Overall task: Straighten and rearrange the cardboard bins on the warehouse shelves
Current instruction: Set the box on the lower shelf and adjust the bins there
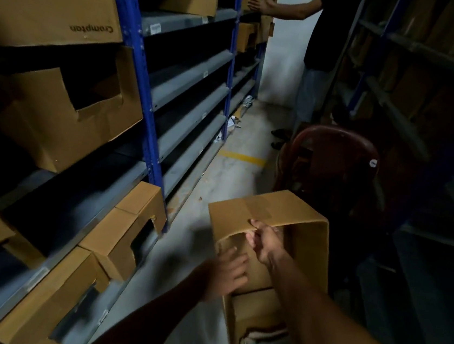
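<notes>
A brown cardboard bin [267, 207] hangs in the aisle in front of me, its open side turned toward me and brown tape across its top. My right hand [264, 241] pinches the bin's upper front edge, thumb on top and fingers inside. My left hand [227, 273] holds the bin's left wall lower down, fingers curled round the edge; it is blurred. On the blue-posted rack to my left stand more bins: a Crompton-printed bin [49, 7] up high, a cut-out bin [65, 114] below it, and small bins [125, 231] on the lowest shelf.
Grey shelves [192, 71] beyond the blue post [146, 77] run down the aisle. A dark red plastic chair [334, 161] stands just behind the held bin. Another person [320, 41] at the far end touches a bin. A dark rack [428, 81] lines the right side.
</notes>
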